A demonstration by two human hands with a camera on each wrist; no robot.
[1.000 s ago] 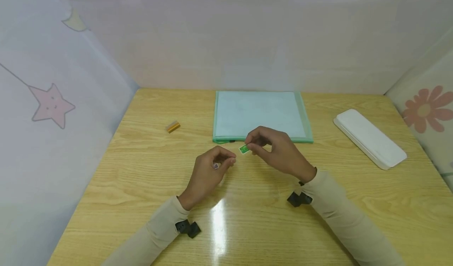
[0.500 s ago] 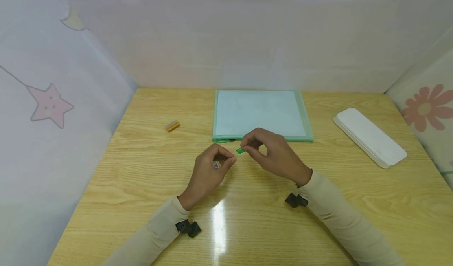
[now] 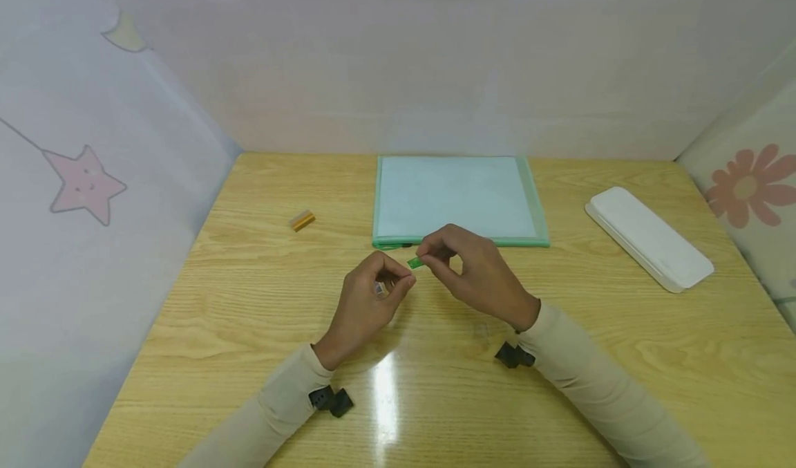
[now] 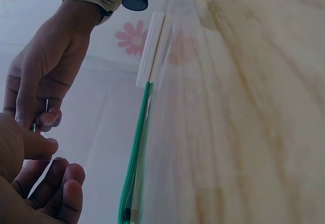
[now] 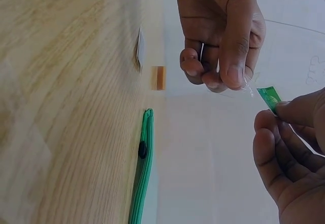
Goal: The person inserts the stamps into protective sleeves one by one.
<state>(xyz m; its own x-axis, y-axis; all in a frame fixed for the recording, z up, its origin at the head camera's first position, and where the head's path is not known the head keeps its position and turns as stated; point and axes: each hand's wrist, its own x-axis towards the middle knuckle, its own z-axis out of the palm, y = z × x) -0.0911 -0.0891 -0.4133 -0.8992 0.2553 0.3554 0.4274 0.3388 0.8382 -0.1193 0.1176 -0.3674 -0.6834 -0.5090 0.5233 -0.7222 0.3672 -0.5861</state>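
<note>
Between thumb and index finger, my right hand (image 3: 475,271) pinches a small green stamp-like piece (image 5: 269,98) with printed marks. Facing it, my left hand (image 3: 370,292) has thumb and index fingertips together. In the right wrist view a bit of thin clear film (image 5: 248,88) sticks out from the left fingertips, so the left hand pinches it. The green piece is very close to that film; whether they touch I cannot tell. Both hands are above the wooden table (image 3: 261,357). Through the gap in the left hand shows a small pale flat piece (image 3: 379,288) lying on the table.
Behind the hands lies a green-edged zip pouch (image 3: 457,198). A white case (image 3: 649,238) rests at the right. On the left is a small orange-brown block (image 3: 302,220). Pale fabric walls (image 3: 435,74) enclose the back and sides.
My right hand has moved left with the green piece, bringing it up to the left fingertips. The left hand has stayed nearly still.
</note>
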